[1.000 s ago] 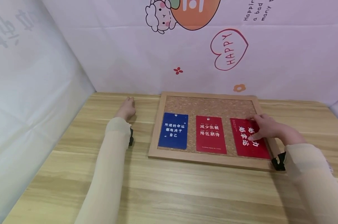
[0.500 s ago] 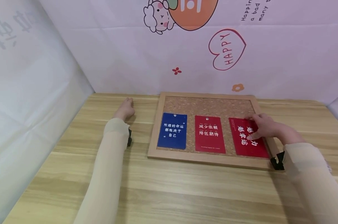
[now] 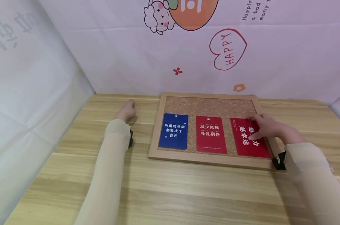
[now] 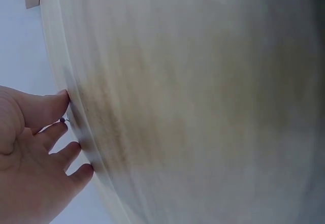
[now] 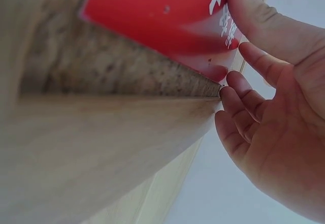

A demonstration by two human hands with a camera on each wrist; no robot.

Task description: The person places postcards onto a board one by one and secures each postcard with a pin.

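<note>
My left hand (image 3: 127, 111) reaches to the back left of the table, left of the framed corkboard (image 3: 209, 104). In the left wrist view, its fingertips are at the table surface, with a small dark pin-like thing (image 4: 63, 120) between the thumb and nearest finger, which stand apart. My right hand (image 3: 267, 125) rests over a red card (image 3: 252, 149) with white writing on the board's right side. Its thumb (image 5: 241, 10) lies on the card's face and its loosely bent fingers sit by the card's edge. The hand covers part of the writing.
A blue card (image 3: 173, 142) and a second red card (image 3: 211, 144) are on the cork, each with a round pin at its top. The board lies on the wood-grain table (image 3: 192, 193), against a white printed cloth (image 3: 125, 56). Another white cloth hangs at left.
The left hand's fingers have drawn closer together at the tabletop. The right hand and its red card hold their place; the head view has shifted slightly.
</note>
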